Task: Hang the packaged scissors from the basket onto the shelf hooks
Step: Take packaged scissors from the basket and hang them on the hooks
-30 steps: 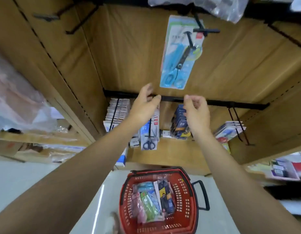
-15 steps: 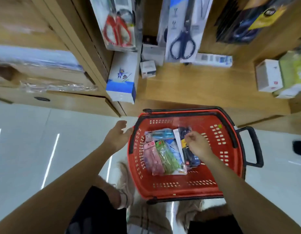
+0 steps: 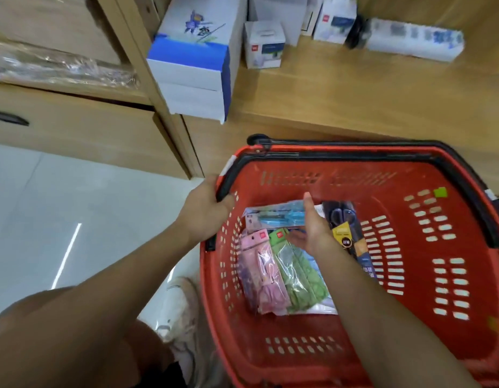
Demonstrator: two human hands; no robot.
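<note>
The red basket (image 3: 427,278) sits on the pale floor (image 3: 46,208), its far rim close against the base of the wooden shelf unit (image 3: 340,102); most of its right half is bare, leaving free room beside the packs. The left hand (image 3: 204,212) is clenched around the black handle (image 3: 224,182) at the basket's left rim. The right hand (image 3: 312,228) is inside, thumb up and fingers curled under the end of the blue scissors pack (image 3: 276,217), grasping it where it lies across the far end of the pile. 4 packs show: that blue one, a pink pack (image 3: 260,278) and a green pack (image 3: 297,275) side by side in clear sleeves, and a dark pack (image 3: 347,233) with a yellow label just right of the hand. White boxes (image 3: 265,43) stand on the shelf above.
</note>
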